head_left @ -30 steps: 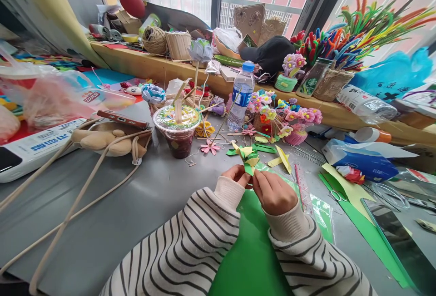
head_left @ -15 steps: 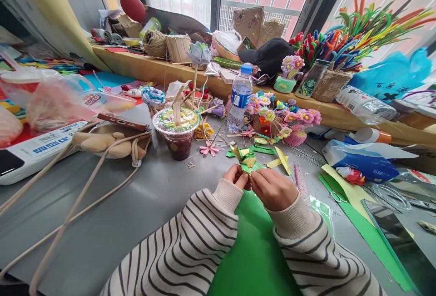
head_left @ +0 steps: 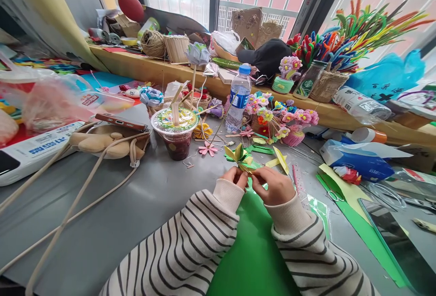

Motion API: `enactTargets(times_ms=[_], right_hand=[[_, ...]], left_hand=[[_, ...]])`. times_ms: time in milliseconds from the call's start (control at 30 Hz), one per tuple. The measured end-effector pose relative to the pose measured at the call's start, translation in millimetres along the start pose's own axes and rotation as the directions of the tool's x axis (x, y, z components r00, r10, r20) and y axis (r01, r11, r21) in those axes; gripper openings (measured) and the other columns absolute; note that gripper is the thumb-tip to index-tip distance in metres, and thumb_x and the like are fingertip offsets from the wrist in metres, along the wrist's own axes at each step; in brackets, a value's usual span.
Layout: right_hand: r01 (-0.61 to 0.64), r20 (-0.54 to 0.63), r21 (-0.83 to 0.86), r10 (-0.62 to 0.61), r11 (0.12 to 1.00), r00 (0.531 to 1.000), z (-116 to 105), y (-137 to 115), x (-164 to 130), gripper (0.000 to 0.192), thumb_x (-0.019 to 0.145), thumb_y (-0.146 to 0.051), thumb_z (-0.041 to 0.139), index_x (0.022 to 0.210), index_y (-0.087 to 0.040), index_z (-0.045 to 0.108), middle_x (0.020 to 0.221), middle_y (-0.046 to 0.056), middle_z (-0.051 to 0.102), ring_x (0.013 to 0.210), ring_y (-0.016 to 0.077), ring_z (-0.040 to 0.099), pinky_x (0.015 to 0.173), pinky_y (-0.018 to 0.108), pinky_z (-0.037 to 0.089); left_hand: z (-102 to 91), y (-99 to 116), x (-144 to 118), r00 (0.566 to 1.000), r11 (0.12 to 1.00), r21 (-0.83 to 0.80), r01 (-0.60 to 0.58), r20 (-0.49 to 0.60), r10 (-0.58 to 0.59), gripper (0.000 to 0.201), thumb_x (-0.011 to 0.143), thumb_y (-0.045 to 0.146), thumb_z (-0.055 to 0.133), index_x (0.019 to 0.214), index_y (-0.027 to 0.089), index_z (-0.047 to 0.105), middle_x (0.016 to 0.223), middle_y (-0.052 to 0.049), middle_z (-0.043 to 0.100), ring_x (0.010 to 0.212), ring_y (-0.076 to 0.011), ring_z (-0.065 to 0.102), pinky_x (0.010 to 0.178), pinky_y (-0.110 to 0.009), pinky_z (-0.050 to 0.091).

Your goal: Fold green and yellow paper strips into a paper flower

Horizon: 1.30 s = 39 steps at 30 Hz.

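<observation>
A folded paper flower (head_left: pixel 240 155) with yellow and green petals is held up between my two hands, over a green sheet (head_left: pixel 259 241). My left hand (head_left: pixel 235 177) is closed on its base from the left. From the right, my right hand (head_left: pixel 274 186) pinches the same base with thumb and forefinger. The fingers partly hide the lower end of the flower. Just beyond it lie folded yellow paper strips (head_left: pixel 281 160) and green strips (head_left: pixel 261 149). A pink paper flower (head_left: pixel 207 148) on a thin stem rests to the left.
A lidded drink cup (head_left: pixel 177 132) and a water bottle (head_left: pixel 238 98) stand ahead. At left, a phone (head_left: pixel 120 121) sits on a beige pouch (head_left: pixel 102 144). To the right are scissors (head_left: pixel 335 195), a ruler (head_left: pixel 299 182), a tissue pack (head_left: pixel 357 160) and a dark-screened tablet (head_left: pixel 395 241).
The paper flower has tipped to the left and turned, showing more of its yellow petals. My right hand has shifted slightly, its fingers loosened a little. The view has moved slightly.
</observation>
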State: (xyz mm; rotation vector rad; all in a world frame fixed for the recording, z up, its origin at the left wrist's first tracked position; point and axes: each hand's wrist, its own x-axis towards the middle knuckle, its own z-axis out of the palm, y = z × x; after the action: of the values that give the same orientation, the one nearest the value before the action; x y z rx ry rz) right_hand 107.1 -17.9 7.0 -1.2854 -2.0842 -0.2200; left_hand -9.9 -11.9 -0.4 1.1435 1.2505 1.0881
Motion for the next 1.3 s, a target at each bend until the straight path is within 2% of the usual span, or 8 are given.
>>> enactTargets(times_ms=[133, 333, 467, 633, 767, 867, 1067, 1300], right_hand=[[-0.011, -0.111, -0.08, 0.002, 0.997, 0.994, 4.4, -5.4, -0.9, 0.022, 0.075, -0.019, 0.039, 0.063, -0.015, 0.057, 0.055, 0.0, 0.056, 0.047, 0.008, 0.049, 0.046, 0.02, 0.036], [0.164, -0.15, -0.434, -0.251, 0.886, 0.956, 8.6, -13.5, -3.5, 0.014, 0.075, -0.015, 0.047, 0.072, -0.011, 0.059, 0.063, 0.006, 0.059, 0.057, 0.0124, 0.052, 0.054, 0.023, 0.038], [0.189, -0.156, -0.486, -0.298, 0.853, 0.942, 11.0, -13.2, -5.0, 0.011, 0.071, -0.014, 0.051, 0.076, -0.008, 0.06, 0.061, 0.006, 0.059, 0.056, 0.0128, 0.052, 0.055, 0.024, 0.039], [0.174, -0.194, -0.399, -0.268, 0.9, 0.944, 10.3, -13.7, -5.4, 0.011, 0.072, -0.014, 0.051, 0.075, -0.009, 0.06, 0.061, 0.006, 0.06, 0.056, 0.0131, 0.053, 0.054, 0.023, 0.041], [0.085, -0.212, -0.187, -0.125, 0.979, 0.969, 8.2, -12.4, -5.6, 0.014, 0.074, -0.015, 0.047, 0.076, -0.011, 0.06, 0.066, 0.005, 0.061, 0.062, 0.0127, 0.055, 0.057, 0.022, 0.043], [0.049, -0.206, -0.069, -0.063, 0.996, 0.977, 8.0, -9.4, -5.8, 0.015, 0.074, -0.014, 0.046, 0.08, -0.011, 0.06, 0.069, 0.005, 0.062, 0.065, 0.0122, 0.056, 0.06, 0.021, 0.045], [0.083, -0.181, 0.008, -0.08, 0.997, 0.98, 5.2, -2.8, -3.7, 0.018, 0.074, -0.013, 0.043, 0.08, -0.012, 0.06, 0.07, 0.006, 0.062, 0.066, 0.0129, 0.056, 0.061, 0.022, 0.045], [0.099, -0.076, 0.086, -0.093, 0.991, 0.993, -1.7, 6.7, -0.6, 0.018, 0.075, -0.016, 0.043, 0.081, -0.015, 0.059, 0.068, 0.003, 0.061, 0.058, 0.0099, 0.054, 0.055, 0.021, 0.045]], left_hand=[[-1.0, 2.3, -1.3, 1.0, 0.995, 0.094, -0.021, 0.018, 0.019, 0.015, 0.067, 0.029, 0.045, 0.058, 0.017, 0.045, 0.048, 0.004, 0.048, 0.039, -0.0066, 0.044, 0.044, -0.019, 0.034], [-3.8, 1.3, 1.4, 0.999, 0.973, 0.225, -0.045, 0.038, 0.038, 0.018, 0.07, 0.028, 0.039, 0.056, 0.018, 0.043, 0.044, 0.004, 0.045, 0.041, -0.0078, 0.042, 0.045, -0.02, 0.033], [-4.5, -4.4, 4.3, 0.994, 0.964, 0.244, -0.103, 0.062, 0.091, 0.016, 0.07, 0.029, 0.039, 0.058, 0.018, 0.042, 0.047, 0.003, 0.045, 0.043, -0.0083, 0.042, 0.046, -0.02, 0.034], [-4.6, -10.1, 6.0, 0.987, 0.968, 0.202, -0.149, 0.082, 0.135, 0.02, 0.07, 0.035, 0.039, 0.062, 0.017, 0.044, 0.051, 0.002, 0.044, 0.047, -0.0092, 0.042, 0.047, -0.021, 0.035], [-5.0, -11.4, 7.1, 0.987, 0.98, 0.141, -0.143, 0.09, 0.131, 0.022, 0.07, 0.037, 0.04, 0.065, 0.017, 0.045, 0.052, 0.003, 0.045, 0.046, -0.0093, 0.044, 0.047, -0.021, 0.035], [-5.0, -10.8, 7.3, 0.989, 0.987, 0.093, -0.127, 0.085, 0.12, 0.022, 0.069, 0.038, 0.041, 0.064, 0.017, 0.045, 0.049, 0.003, 0.044, 0.044, -0.0085, 0.043, 0.044, -0.021, 0.034], [-5.5, -7.6, 6.3, 0.987, 0.992, 0.038, -0.12, 0.111, 0.115, 0.021, 0.068, 0.036, 0.043, 0.066, 0.016, 0.047, 0.05, 0.003, 0.047, 0.042, -0.0073, 0.041, 0.042, -0.02, 0.033], [-4.7, -6.2, 6.4, 0.987, 0.995, 0.033, -0.096, 0.132, 0.091, 0.023, 0.068, 0.038, 0.043, 0.063, 0.016, 0.046, 0.048, 0.003, 0.047, 0.04, -0.0067, 0.041, 0.041, -0.02, 0.032]])
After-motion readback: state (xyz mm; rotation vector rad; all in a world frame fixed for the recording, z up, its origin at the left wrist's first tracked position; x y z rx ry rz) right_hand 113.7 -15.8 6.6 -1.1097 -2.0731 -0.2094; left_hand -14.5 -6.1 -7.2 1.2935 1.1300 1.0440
